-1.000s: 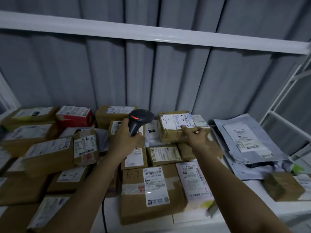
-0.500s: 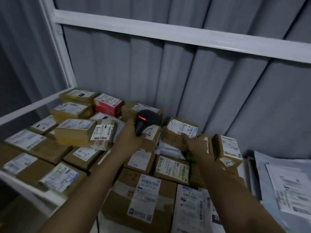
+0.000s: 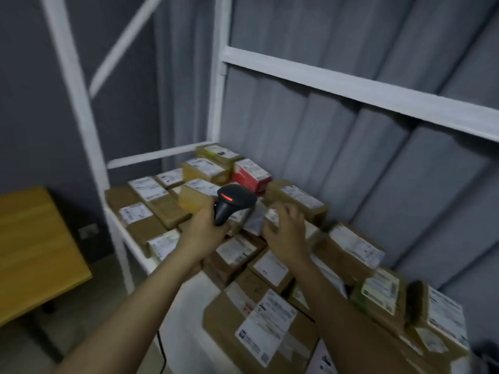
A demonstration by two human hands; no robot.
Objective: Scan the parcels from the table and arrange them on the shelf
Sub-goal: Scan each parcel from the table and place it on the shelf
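On the white shelf (image 3: 127, 233), brown parcels (image 3: 259, 322) packed edge to edge, most with a white label facing up. Landmark: the red box (image 3: 249, 175) near the back row, against the grey corrugated wall (image 3: 351, 163).

My left hand (image 3: 201, 232) is in front of the red box, fingers clamped around the grip of the black scanner (image 3: 232, 202). Scanner head sits just below the red box, its red light strip lit and facing me. A thin black cable (image 3: 162, 352) hangs by the shelf's front edge, well in front of the red box.

My right hand (image 3: 286, 233) is in front and to the right of the red box, fingers (image 3: 280, 211) spread apart and slightly bent, over a small pale-labelled parcel (image 3: 256, 220). Picture is smeared here; cannot tell whether the fingertips touch it or hover.

A long brown parcel (image 3: 297, 198) lies just right of the red box. A large taped parcel lies nearest me, well in front of it.

Wooden desk (image 3: 32, 252) stands well left of the red box, beyond the shelf frame.
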